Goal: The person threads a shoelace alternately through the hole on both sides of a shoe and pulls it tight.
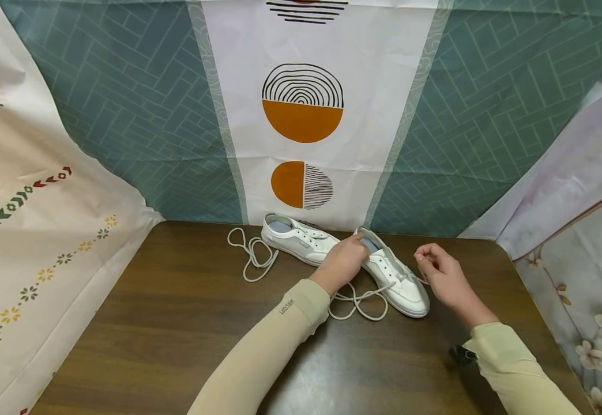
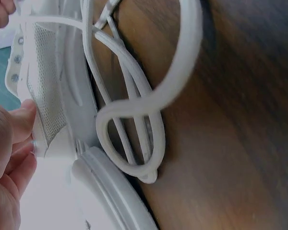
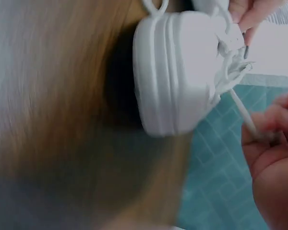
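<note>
Two white shoes stand at the table's back. My left hand pinches the upper edge of the right-hand shoe near its opening; in the left wrist view the fingers of that hand close on the collar beside the mesh side. To the shoe's right, my right hand holds one end of its lace, and in the right wrist view the lace runs taut from the toe area into the curled right hand. The lace's other part lies in loops on the shoe's left.
The other shoe lies at the back left, its toe near my left wrist. A loose coiled lace rests on the brown table beside it. Patterned cloth hangs behind and at both sides.
</note>
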Demonstrator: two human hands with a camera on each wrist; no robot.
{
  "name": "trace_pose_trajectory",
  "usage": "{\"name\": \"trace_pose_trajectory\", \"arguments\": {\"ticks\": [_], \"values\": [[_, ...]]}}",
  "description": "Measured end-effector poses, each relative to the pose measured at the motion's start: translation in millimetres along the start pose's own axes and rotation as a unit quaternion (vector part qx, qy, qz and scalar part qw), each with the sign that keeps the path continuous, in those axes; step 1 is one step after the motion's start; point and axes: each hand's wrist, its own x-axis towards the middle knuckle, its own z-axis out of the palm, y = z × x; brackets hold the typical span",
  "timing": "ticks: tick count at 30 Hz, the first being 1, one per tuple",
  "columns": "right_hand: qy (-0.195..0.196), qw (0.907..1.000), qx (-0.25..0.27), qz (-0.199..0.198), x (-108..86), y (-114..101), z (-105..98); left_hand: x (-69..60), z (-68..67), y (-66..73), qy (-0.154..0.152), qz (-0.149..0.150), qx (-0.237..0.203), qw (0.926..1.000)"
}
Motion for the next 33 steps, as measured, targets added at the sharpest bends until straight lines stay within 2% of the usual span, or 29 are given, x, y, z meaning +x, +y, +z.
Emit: {"name": "trace_pose_trajectory", "arguments": {"ticks": [1,2,4,7,8,10,12,14,18,23,25,26,27,28,29,31,33], "values": [[-0.011,0.9975,-0.07,-0.005,-0.6,0,-1,0.1,-0.2,0.0,-0.004,0.0,-0.002,1.0],[-0.023,0.9912,-0.13,-0.01,-1.4,0,-3,0.3,-0.8,0.0,-0.009,-0.002,-0.005,0.9999],[-0.051,0.974,-0.22,-0.022,-2.6,1,-6,0.6,-2.8,-0.2,-0.016,-0.004,-0.01,0.9998],[-0.11,0.9496,-0.293,-0.017,-3.8,5,-14,1.6,-4.5,-0.9,-0.028,-0.004,-0.011,0.9995],[-0.128,0.944,-0.304,-0.006,-4.6,5,-17,2.0,-4.4,-1.1,-0.032,-0.002,-0.012,0.9994],[-0.154,0.9386,-0.308,0.023,-5.5,5,-24,2.1,-4.6,-0.9,-0.036,0.003,-0.015,0.9992],[-0.155,0.9409,-0.297,0.05,-5.3,4,-29,2.1,-4.7,-0.8,-0.037,0.007,-0.018,0.9991],[-0.137,0.9505,-0.269,0.075,-5.0,2,-33,1.9,-4.4,-0.7,-0.034,0.013,-0.018,0.9992],[-0.071,0.9723,-0.202,0.093,-4.4,-1,-38,0.8,-1.1,-1.7,-0.026,0.021,-0.022,0.9992],[0.027,0.9845,-0.128,0.116,-4.2,-3,-44,-0.6,4.2,-6.0,-0.011,0.034,-0.043,0.9985],[0.06,0.9895,-0.052,0.121,-3.3,-2,-48,-0.7,4.3,-7.9,-0.006,0.039,-0.045,0.9982],[0.073,0.9899,0.008,0.122,-3.2,-1,-49,-1.0,4.5,-8.5,-0.006,0.04,-0.049,0.998],[0.086,0.9859,0.083,0.117,-3.1,0,-51,-1.1,4.5,-9.1,-0.007,0.041,-0.053,0.9977],[0.099,0.9754,0.166,0.106,-2.8,2,-54,-1.2,4.3,-9.5,-0.008,0.042,-0.057,0.9975],[0.111,0.9563,0.254,0.093,-2.7,3,-57,-1.2,4.0,-9.8,-0.01,0.042,-0.061,0.9972],[0.131,0.9016,0.407,0.066,-2.4,6,-64,-1.4,3.6,-10.4,-0.014,0.039,-0.07,0.9967],[0.138,0.8409,0.521,0.045,-2.6,8,-70,-1.7,3.1,-10.9,-0.014,0.036,-0.081,0.996]]}}
